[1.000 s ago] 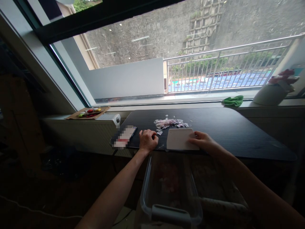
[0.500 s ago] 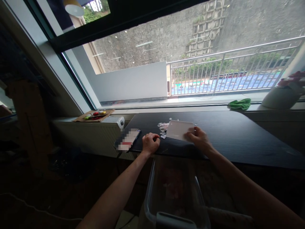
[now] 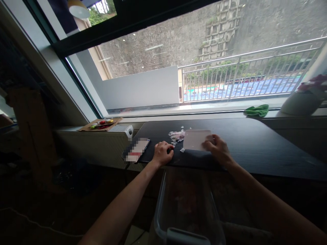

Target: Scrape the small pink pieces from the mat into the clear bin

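On the dark table lies a small heap of torn white-and-pinkish paper-like scraps (image 3: 176, 136). A loose scrap (image 3: 182, 150) sits a little nearer to me. My right hand (image 3: 217, 148) grips the right side of a thin, pale rectangular sheet (image 3: 196, 139) with rounded corners. The sheet's left edge borders the heap. My left hand (image 3: 163, 153) rests on the table just left of and below the scraps, its fingers curled in towards the thumb; whether anything is between them is hidden.
A phone (image 3: 138, 149), partly pixelated, lies at the left end of the table (image 3: 255, 146). Below the front edge stands a clear plastic bin (image 3: 159, 211). A green cloth (image 3: 257, 111) and a whitish pot (image 3: 301, 103) are on the sill. Colourful items (image 3: 102, 123) lie on cardboard by the radiator.
My right hand has moved the pale sheet slightly to the right, uncovering more of the heap and the loose scrap. My left hand has shifted slightly right.
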A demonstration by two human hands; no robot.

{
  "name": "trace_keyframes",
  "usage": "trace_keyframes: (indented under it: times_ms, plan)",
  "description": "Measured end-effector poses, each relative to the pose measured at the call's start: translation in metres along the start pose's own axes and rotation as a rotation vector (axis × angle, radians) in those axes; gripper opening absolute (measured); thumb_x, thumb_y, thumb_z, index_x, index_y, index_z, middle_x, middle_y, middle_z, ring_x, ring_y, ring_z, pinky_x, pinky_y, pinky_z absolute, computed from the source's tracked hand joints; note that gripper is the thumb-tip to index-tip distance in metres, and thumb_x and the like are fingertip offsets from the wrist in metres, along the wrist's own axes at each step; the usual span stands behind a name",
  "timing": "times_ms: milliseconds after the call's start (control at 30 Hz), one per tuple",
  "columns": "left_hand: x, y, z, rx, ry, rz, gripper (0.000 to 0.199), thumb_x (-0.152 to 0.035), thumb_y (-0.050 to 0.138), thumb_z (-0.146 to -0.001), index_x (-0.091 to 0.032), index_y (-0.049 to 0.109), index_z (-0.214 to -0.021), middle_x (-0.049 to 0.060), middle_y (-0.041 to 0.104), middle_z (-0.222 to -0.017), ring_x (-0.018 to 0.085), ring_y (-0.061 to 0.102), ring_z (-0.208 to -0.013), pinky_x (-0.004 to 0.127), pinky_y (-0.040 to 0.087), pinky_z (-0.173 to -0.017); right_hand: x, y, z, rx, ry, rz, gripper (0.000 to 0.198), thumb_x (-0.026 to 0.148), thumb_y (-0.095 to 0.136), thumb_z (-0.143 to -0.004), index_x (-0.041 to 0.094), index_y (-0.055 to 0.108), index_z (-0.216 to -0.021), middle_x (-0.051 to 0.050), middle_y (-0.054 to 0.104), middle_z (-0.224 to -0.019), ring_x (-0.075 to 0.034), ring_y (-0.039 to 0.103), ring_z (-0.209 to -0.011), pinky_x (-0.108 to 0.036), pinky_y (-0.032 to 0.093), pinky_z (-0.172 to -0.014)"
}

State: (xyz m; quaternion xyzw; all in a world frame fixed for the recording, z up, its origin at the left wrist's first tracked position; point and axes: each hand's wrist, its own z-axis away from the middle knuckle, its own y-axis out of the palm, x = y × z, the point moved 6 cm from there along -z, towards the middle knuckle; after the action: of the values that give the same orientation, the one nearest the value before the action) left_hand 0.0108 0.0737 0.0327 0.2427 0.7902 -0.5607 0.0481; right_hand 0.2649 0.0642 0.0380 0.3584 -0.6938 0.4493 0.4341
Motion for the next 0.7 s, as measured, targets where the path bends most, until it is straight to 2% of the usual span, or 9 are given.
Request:
trace_keyframes:
  times_ms: [133,233,400,533,633,700]
  plan:
    - [-0.003,-0.002,0.007,-0.082,0.034,-0.028,0.018,-0.023,0.055,-0.077,-0.024,0.07,-0.087,0.004,0.065,-0.092,0.021,0.058,-0.096,0.044,0.032,-0.103,-0.008,-0.001,0.003,-0.12,0.034,-0.008,0.032,0.035,0.059,-0.068,0.019,0.057,-0.095,-0.005,0.066,-0.084,-0.021,0.061,-0.077,-0.034,0.051,-0.069]
    - [-0.005,-0.002,0.009,-0.1,0.029,-0.048,0.017,-0.022,0.054,-0.076,-0.023,0.069,-0.084,0.004,0.066,-0.09,0.022,0.058,-0.095,0.046,0.028,-0.106,-0.009,0.002,0.005,-0.074,0.022,-0.096,0.034,0.036,0.059,-0.068,0.018,0.056,-0.097,-0.006,0.066,-0.085,-0.021,0.062,-0.074,-0.034,0.051,-0.067]
    - [-0.005,-0.004,0.009,-0.107,0.025,-0.051,0.017,-0.021,0.053,-0.077,-0.022,0.069,-0.082,0.004,0.066,-0.089,0.022,0.058,-0.095,0.046,0.027,-0.107,-0.008,0.012,0.005,0.066,-0.035,-0.122,0.032,0.034,0.06,-0.066,0.018,0.057,-0.094,-0.004,0.066,-0.081,-0.02,0.062,-0.074,-0.034,0.051,-0.068]
    - [-0.006,-0.005,0.009,-0.11,0.025,-0.046,0.017,-0.021,0.053,-0.076,-0.022,0.069,-0.081,0.004,0.067,-0.089,0.022,0.058,-0.094,0.046,0.027,-0.106,-0.01,0.009,0.005,0.025,-0.014,-0.103,0.031,0.034,0.059,-0.067,0.019,0.056,-0.094,-0.004,0.064,-0.083,-0.02,0.061,-0.076,-0.033,0.051,-0.068]
    - [-0.006,-0.004,0.009,-0.109,0.026,-0.045,0.017,-0.021,0.053,-0.076,-0.022,0.069,-0.08,0.004,0.067,-0.089,0.022,0.058,-0.094,0.046,0.027,-0.106,-0.008,0.01,0.006,0.069,-0.012,-0.101,0.031,0.034,0.059,-0.066,0.019,0.057,-0.093,-0.004,0.064,-0.083,-0.02,0.061,-0.076,-0.032,0.051,-0.067]
    - [-0.005,-0.004,0.009,-0.107,0.027,-0.047,0.016,-0.02,0.053,-0.077,-0.022,0.069,-0.08,0.004,0.067,-0.088,0.022,0.059,-0.094,0.046,0.028,-0.106,-0.007,0.008,0.006,0.051,-0.006,-0.093,0.032,0.035,0.058,-0.066,0.018,0.058,-0.093,-0.004,0.064,-0.084,-0.02,0.06,-0.076,-0.032,0.05,-0.066]
